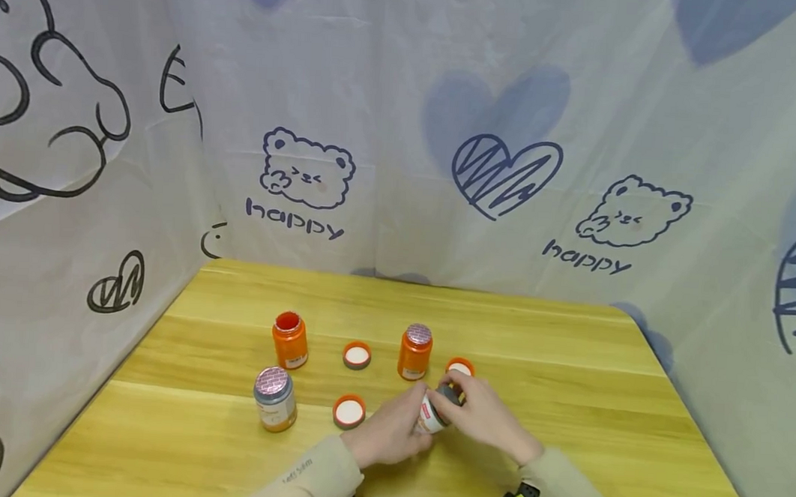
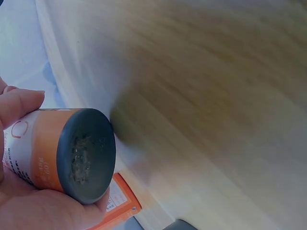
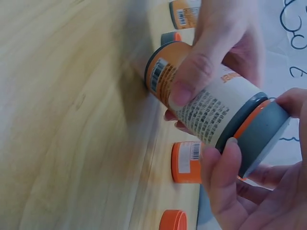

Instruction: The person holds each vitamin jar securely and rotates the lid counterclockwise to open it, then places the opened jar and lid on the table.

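Note:
My left hand (image 1: pixel 392 427) grips a pill bottle (image 3: pixel 206 108) with a white and orange label round its body. The bottle is tilted, its dark grey base (image 2: pixel 88 155) facing the left wrist camera. On its other end sits a dark grey cap (image 3: pixel 266 136) with an orange inner rim, pinched between the thumb and fingers of my right hand (image 1: pixel 490 415). A thin orange line shows between cap and neck in the right wrist view. Just beyond my right fingers lies an upturned orange-rimmed lid (image 1: pixel 460 366), partly hidden by them.
An orange jar with a foil seal (image 1: pixel 416 352) stands behind the hands. To the left are an uncovered orange jar (image 1: pixel 289 342) and a grey-necked jar with a foil seal (image 1: pixel 275 401). Two upturned lids, one farther back (image 1: pixel 356 356) and one nearer (image 1: pixel 350 412), lie between. Printed cloth (image 1: pixel 399 226) walls the table.

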